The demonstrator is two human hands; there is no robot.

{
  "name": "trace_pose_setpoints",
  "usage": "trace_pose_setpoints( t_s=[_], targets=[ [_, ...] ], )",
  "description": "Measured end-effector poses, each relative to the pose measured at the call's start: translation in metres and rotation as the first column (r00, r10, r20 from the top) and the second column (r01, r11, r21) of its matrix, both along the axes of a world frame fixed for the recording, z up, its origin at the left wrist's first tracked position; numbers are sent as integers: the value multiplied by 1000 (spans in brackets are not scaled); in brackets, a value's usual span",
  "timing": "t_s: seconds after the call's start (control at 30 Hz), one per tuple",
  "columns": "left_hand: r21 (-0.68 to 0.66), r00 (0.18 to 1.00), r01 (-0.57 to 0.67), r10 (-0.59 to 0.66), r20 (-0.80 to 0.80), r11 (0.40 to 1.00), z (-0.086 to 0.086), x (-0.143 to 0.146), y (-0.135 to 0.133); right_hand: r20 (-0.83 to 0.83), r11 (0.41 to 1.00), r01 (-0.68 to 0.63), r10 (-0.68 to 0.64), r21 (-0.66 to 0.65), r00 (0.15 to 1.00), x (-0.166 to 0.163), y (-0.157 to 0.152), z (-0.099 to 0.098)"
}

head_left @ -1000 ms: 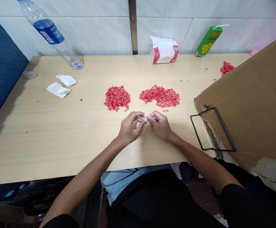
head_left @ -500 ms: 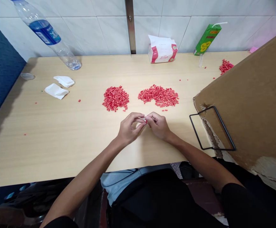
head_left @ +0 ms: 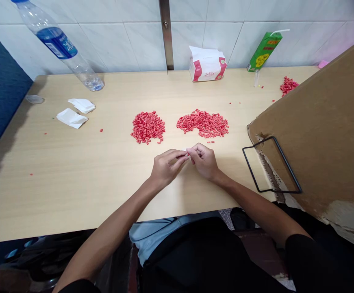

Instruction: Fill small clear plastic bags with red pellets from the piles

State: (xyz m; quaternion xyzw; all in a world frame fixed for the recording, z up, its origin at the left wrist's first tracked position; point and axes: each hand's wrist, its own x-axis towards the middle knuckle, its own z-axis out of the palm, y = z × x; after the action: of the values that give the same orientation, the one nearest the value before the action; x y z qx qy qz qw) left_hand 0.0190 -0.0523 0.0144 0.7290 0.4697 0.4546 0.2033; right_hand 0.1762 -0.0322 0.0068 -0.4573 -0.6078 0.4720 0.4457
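Observation:
My left hand [head_left: 167, 166] and my right hand [head_left: 205, 162] meet at the fingertips just above the table. Both are closed in a pinch. A small red piece [head_left: 188, 154] shows between the fingertips, with a bit of something white beside it, too small to name. My right thumb and forefinger press on the red piece. What my left fingers grip is mostly hidden. Two piles of small red cylinder-shaped pieces lie beyond my hands: a round left pile [head_left: 148, 127] and a wider right pile [head_left: 203, 123]. A couple of loose red pieces [head_left: 210, 142] lie in front of the right one.
A plastic bottle [head_left: 57, 42], folded tissues [head_left: 71, 118], a tissue pack [head_left: 207, 65] and a green drink carton [head_left: 264, 51] stand or lie farther back. On the right, a brown board [head_left: 320, 134] with a black wire handle [head_left: 286, 162] partly hides another red pile [head_left: 288, 85].
My left fingers have closed in from a wider curl, and their tips sit tighter against my right hand. The white bit shows less. The piles look the same.

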Motion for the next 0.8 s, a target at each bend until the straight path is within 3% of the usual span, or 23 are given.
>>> trace_pose_setpoints(
  t_s=[0.13,0.33,0.67,0.8],
  targets=[
    [-5,998,-52,52,40,999,-6,6,-1,-89,998,47,-50,-33,995,-4,-2,-1],
    [-186,970,2,43,241,983,-13,10,-1,-102,993,111,-115,-41,988,-8,-3,-4],
    [-160,952,48,3,307,986,-16,9,0,-182,997,45,-55,-56,982,-10,-3,-9],
    [-168,956,40,12,294,985,-15,8,-1,-67,999,41,-40,12,997,-9,-4,-6]
  ],
)
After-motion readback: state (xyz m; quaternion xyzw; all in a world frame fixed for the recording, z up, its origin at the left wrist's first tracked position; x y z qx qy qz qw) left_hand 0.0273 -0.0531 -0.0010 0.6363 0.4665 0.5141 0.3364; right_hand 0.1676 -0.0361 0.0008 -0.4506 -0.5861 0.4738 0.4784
